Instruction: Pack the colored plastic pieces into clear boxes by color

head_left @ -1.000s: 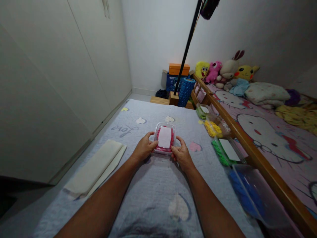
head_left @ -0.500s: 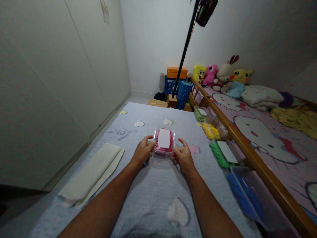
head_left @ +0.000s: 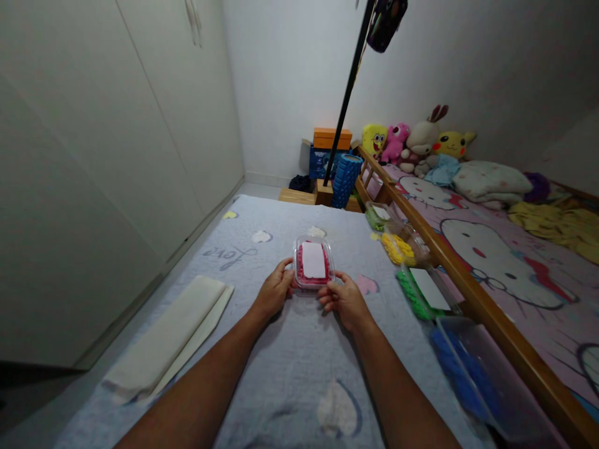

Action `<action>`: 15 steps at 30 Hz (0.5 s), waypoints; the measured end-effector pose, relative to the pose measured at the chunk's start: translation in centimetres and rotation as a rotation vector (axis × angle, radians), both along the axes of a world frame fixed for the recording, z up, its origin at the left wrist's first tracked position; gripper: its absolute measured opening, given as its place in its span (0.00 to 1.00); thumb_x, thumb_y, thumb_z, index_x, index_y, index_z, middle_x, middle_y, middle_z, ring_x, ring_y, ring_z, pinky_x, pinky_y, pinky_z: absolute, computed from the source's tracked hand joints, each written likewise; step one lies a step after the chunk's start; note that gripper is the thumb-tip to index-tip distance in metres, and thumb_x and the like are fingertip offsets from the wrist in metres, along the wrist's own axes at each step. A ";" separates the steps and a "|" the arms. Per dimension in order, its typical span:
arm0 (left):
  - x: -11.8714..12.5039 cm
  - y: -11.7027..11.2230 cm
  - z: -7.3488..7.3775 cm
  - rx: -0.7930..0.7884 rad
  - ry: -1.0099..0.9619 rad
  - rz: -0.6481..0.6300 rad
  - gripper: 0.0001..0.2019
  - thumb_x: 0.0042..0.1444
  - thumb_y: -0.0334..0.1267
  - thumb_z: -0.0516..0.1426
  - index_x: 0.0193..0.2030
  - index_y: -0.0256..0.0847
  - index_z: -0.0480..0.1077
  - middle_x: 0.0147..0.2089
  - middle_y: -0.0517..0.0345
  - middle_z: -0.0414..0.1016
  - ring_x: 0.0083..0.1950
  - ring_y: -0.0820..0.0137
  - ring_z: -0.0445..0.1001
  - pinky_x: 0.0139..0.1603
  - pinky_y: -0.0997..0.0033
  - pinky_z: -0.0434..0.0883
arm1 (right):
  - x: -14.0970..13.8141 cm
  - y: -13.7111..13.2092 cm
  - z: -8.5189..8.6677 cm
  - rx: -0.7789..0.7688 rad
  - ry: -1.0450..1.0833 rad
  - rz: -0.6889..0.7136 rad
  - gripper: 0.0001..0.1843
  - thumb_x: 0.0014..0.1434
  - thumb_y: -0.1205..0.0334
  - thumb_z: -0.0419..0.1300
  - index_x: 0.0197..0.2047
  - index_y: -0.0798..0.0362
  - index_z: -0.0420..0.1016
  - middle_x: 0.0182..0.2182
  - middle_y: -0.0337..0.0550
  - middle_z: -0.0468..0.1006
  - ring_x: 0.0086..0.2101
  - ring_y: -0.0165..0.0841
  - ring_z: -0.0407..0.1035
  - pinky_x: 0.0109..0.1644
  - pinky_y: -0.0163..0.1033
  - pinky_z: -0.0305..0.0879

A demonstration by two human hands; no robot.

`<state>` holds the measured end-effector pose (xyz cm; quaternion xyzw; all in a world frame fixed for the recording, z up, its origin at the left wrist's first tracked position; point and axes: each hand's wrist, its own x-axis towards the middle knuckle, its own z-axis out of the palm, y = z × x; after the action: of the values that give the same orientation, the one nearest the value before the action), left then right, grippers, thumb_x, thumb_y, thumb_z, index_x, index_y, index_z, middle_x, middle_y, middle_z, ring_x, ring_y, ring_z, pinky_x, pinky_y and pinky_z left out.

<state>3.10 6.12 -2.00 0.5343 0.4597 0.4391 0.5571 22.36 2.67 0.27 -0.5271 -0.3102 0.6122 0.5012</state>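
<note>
A small clear plastic box (head_left: 313, 265) with pink pieces inside and a white label on its lid rests on the light blue quilt (head_left: 281, 349). My left hand (head_left: 274, 292) grips the box's near left corner, fingers curled on it. My right hand (head_left: 344, 300) pinches the near right edge of the box with thumb and fingers.
Along the wooden bed rail (head_left: 463, 284) lie clear boxes of green pieces (head_left: 418, 288), yellow pieces (head_left: 397, 246), light green pieces (head_left: 378, 215) and blue pieces (head_left: 463, 368). A folded cream cloth (head_left: 168, 337) lies to the left. Plush toys (head_left: 412, 140) sit on the bed; a black pole (head_left: 344, 106) stands behind.
Both hands have slid from the box's sides toward its near edge, and the box has turned slightly. The camera has tilted a little.
</note>
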 end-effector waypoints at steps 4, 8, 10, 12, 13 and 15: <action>0.1 -0.2 -0.2 0.032 0.051 0.008 0.29 0.63 0.53 0.50 0.66 0.39 0.58 0.30 0.64 0.69 0.25 0.74 0.67 0.27 0.76 0.64 | 0.2 1.1 0.2 0.020 0.043 -0.150 0.24 0.45 0.60 0.63 0.46 0.52 0.62 0.20 0.36 0.76 0.18 0.29 0.69 0.18 0.29 0.64; 0.2 -0.4 -0.2 0.064 0.103 0.004 0.29 0.63 0.51 0.50 0.66 0.38 0.58 0.29 0.64 0.69 0.26 0.73 0.66 0.29 0.74 0.64 | 2.2 3.5 0.3 0.043 0.051 -0.277 0.21 0.44 0.64 0.62 0.43 0.51 0.62 0.19 0.36 0.76 0.18 0.29 0.69 0.18 0.29 0.64; 0.2 -0.4 -0.1 0.081 0.119 -0.013 0.28 0.63 0.50 0.51 0.66 0.38 0.58 0.29 0.65 0.68 0.26 0.73 0.65 0.29 0.74 0.64 | 3.7 5.2 0.4 0.060 0.058 -0.340 0.20 0.45 0.65 0.62 0.42 0.50 0.62 0.19 0.35 0.76 0.18 0.30 0.70 0.18 0.29 0.64; 0.1 -0.3 -0.1 0.096 0.145 -0.031 0.28 0.63 0.49 0.52 0.66 0.38 0.58 0.28 0.66 0.66 0.26 0.73 0.65 0.30 0.73 0.63 | 5.0 7.0 0.6 0.062 0.057 -0.408 0.18 0.45 0.65 0.62 0.40 0.50 0.62 0.18 0.34 0.76 0.18 0.29 0.70 0.18 0.29 0.65; 0.1 -0.3 0.0 0.103 0.159 -0.036 0.28 0.62 0.49 0.52 0.66 0.38 0.58 0.27 0.67 0.65 0.26 0.73 0.64 0.30 0.73 0.63 | 5.6 8.0 0.6 0.058 0.050 -0.447 0.17 0.46 0.66 0.62 0.39 0.50 0.62 0.18 0.33 0.75 0.17 0.29 0.69 0.18 0.29 0.65; 0.1 -0.3 0.0 0.117 0.190 -0.038 0.27 0.62 0.47 0.52 0.65 0.37 0.58 0.26 0.68 0.63 0.25 0.73 0.63 0.30 0.73 0.62 | 6.5 9.9 0.7 0.053 0.034 -0.513 0.14 0.47 0.67 0.61 0.36 0.50 0.62 0.16 0.31 0.74 0.16 0.27 0.68 0.18 0.27 0.64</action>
<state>3.23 5.80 -1.95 0.6136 0.4738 0.4021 0.4872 28.88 12.58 0.98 -0.5649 -0.1740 0.4652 0.6590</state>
